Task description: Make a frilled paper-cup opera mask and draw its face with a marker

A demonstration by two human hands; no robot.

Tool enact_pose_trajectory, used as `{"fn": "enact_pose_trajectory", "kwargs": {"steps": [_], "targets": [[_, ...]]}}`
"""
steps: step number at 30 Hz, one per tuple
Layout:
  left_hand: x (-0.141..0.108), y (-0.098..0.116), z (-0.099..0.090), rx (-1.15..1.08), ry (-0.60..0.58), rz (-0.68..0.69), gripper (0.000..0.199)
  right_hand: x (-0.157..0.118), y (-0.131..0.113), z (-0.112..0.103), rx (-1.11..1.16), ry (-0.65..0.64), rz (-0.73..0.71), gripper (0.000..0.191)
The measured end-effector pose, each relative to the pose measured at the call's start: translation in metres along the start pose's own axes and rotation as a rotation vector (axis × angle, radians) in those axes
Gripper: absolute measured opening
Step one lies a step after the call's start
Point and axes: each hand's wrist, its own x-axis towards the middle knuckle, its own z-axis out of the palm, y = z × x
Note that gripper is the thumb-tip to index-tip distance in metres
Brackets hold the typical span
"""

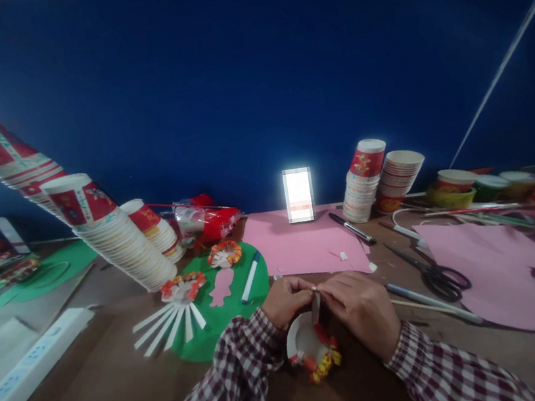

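My left hand and my right hand meet in front of me, fingertips pinched together on one strip of a cut paper cup. The cup's white round base faces up below my hands. Red and yellow curled strips bunch along its near edge. To the left, on a green paper sheet, lie a second cut cup with straight white strips fanned out, a curled cup flower, a pink paper cutout and a capped marker.
Tall leaning stacks of paper cups stand at left, shorter stacks at back right. Pink paper lies ahead, with a black marker. Scissors and another pink sheet are at right. A power strip sits left.
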Motion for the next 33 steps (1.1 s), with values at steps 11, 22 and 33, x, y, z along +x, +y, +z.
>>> {"fn": "enact_pose_trajectory", "kwargs": {"steps": [11,22,33], "targets": [[0.0002,-0.0068,0.002,0.036,0.004,0.105,0.034,-0.0007,0.0024,0.0025,-0.018,-0.01,-0.004,0.021],[-0.0023,0.0001,0.0039,0.199,0.065,0.124,0.034,-0.001,0.0029,0.0013,0.063,0.001,0.095,0.014],[0.0027,-0.0025,-0.0013,0.065,0.019,0.096,0.041,-0.0019,0.0032,0.0019,0.062,0.01,0.101,0.015]]}}
